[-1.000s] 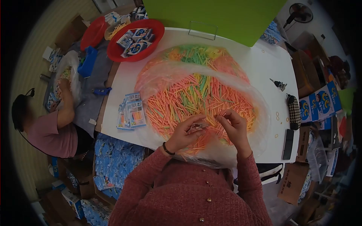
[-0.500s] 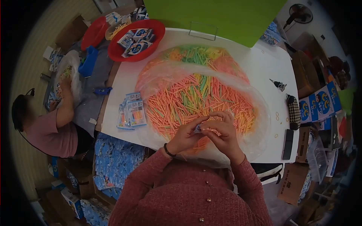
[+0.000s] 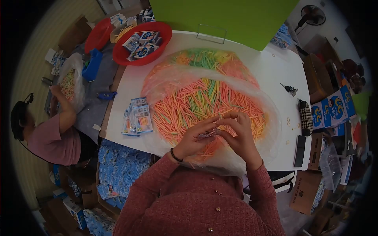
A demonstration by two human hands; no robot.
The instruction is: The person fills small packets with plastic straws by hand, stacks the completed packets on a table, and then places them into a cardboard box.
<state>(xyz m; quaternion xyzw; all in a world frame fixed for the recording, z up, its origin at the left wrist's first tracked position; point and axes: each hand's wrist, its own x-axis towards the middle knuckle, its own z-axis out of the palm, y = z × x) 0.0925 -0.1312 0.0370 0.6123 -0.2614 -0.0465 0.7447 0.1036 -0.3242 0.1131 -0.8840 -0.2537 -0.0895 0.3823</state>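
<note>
My left hand (image 3: 193,138) is closed on a small plastic packet (image 3: 206,135), only part of which shows between the fingers. Meeting it from the right, my right hand (image 3: 239,134) pinches at the packet's edge with curved fingers. Both hands are above a large clear plastic bag (image 3: 271,147) spread open on the table. Thin pink, orange, yellow and green sticks (image 3: 189,104) fill the bag. Left of it lies a small pile of filled, blue-edged packets (image 3: 141,118).
A red basin (image 3: 165,43) of packets stands at the back left, near a green panel (image 3: 224,17). Keys (image 3: 290,89), a patterned pouch (image 3: 304,118) and a phone (image 3: 300,151) lie at right. A co-worker (image 3: 55,133) handles another bag (image 3: 76,92) at left.
My right hand's fingers have shifted and arched, and more of the packet shows in my left hand. The co-worker's arm has moved away from the middle of the other bag.
</note>
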